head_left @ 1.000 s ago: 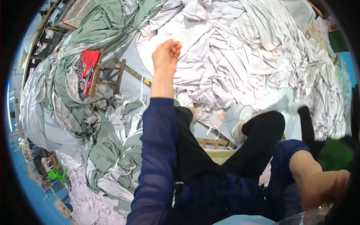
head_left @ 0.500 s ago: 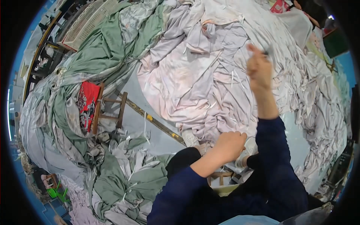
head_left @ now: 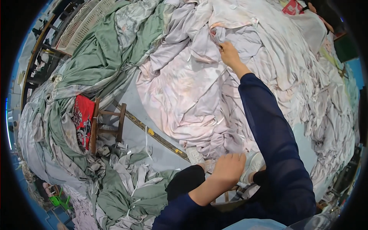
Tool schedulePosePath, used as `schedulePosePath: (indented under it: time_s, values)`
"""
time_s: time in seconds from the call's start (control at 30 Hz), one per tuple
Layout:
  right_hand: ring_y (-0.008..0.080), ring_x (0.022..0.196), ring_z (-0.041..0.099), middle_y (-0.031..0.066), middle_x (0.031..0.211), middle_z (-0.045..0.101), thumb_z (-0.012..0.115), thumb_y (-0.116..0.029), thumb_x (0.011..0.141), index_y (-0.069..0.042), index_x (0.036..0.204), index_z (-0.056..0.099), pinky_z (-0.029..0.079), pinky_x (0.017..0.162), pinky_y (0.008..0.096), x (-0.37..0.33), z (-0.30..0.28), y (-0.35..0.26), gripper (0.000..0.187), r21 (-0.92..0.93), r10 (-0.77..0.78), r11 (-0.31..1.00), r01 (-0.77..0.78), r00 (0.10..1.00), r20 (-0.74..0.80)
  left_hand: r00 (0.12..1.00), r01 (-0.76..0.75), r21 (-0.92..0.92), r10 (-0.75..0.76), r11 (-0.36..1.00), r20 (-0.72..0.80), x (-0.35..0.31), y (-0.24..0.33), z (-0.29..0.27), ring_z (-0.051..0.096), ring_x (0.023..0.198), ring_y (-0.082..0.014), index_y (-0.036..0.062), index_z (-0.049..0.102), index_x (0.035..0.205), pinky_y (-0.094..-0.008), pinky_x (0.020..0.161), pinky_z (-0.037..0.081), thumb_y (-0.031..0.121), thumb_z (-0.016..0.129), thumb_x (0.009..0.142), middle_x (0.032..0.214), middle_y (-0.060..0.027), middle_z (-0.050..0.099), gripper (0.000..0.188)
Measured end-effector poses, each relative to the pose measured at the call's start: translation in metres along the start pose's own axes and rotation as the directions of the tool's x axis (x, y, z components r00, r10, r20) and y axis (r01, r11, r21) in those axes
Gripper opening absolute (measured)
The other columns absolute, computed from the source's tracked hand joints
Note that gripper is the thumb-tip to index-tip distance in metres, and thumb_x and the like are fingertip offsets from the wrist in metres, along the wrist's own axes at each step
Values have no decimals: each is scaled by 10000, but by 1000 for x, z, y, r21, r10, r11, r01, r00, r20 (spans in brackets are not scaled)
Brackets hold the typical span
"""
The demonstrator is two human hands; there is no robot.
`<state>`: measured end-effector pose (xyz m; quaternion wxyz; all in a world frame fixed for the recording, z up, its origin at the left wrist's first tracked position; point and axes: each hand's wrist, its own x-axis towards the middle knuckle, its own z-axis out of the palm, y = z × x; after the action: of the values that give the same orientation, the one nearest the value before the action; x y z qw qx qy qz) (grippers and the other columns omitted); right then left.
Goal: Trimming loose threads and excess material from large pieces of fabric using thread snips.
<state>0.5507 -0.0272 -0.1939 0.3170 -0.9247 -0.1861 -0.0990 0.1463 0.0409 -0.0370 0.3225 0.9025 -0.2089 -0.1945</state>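
Close by the black-trousered knee (head_left: 186, 181), the left hand (head_left: 229, 167) hangs between two white shoes (head_left: 195, 156), its fingers curled and turned away, so I cannot tell whether anything is pinched in them. A second ago this arm was stretched out over the cloth; now it is drawn in near the lap. Left of the shoes, pale grey floor (head_left: 163, 163) shows on both sides of a long dark strip with yellow marks (head_left: 150, 132), giving that side some room, though a crumpled heap of green and white fabric (head_left: 149, 191) and a brown wooden stool (head_left: 120, 124) border it. Another grey stretch shows right of the navy sleeve (head_left: 264, 111). Beyond the shoes spreads a wide pinkish-white cloth (head_left: 180, 96), its curved left edge lying against the floor. Farther out, the right hand (head_left: 231, 56) has shifted leftward from where it was half a second ago, and its fingers, close together, now meet the raised edge of a pale lavender-grey cloth (head_left: 245, 41); whether they pinch it I cannot tell, but reach has given way to contact. At the far left, smooth green fabric (head_left: 101, 53) slopes up beside a white slatted plastic basket (head_left: 82, 28).
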Motion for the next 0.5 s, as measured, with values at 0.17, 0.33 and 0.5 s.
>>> schedulePosePath:
  time_s: [0.17, 0.33, 0.5]
  values:
    - [524, 1247, 418, 284, 1506, 264, 615, -108, 871, -313, 1236, 660, 432, 1010, 491, 30, 35, 16, 421, -257, 32, 966, -13, 997, 70, 992, 6, 12, -5, 1000, -126, 6, -14, -12, 602, 797, -265, 20, 535, 1254, -382, 666, 447, 242, 747, 781, 882, -87, 585, 564]
    - [512, 1280, 387, 268, 1536, 221, 626, -101, 857, -333, 1252, 650, 424, 1026, 487, 49, 70, 44, 458, -345, 54, 938, -36, 998, 42, 996, 19, -95, -28, 995, -84, 18, -23, -27, 582, 774, -252, -22, 550, 1241, -369, 648, 433, 51, 609, 736, 880, -87, 573, 513]
    - [366, 1201, 544, 190, 1380, 513, 669, -82, 795, -173, 1126, 710, 487, 933, 468, 73, 57, 49, 346, -240, 73, 968, -69, 997, 11, 997, 79, -104, -81, 991, -16, 18, -26, -27, 563, 872, -293, 17, 502, 1324, -407, 754, 438, 226, 660, 869, 938, -113, 562, 526]
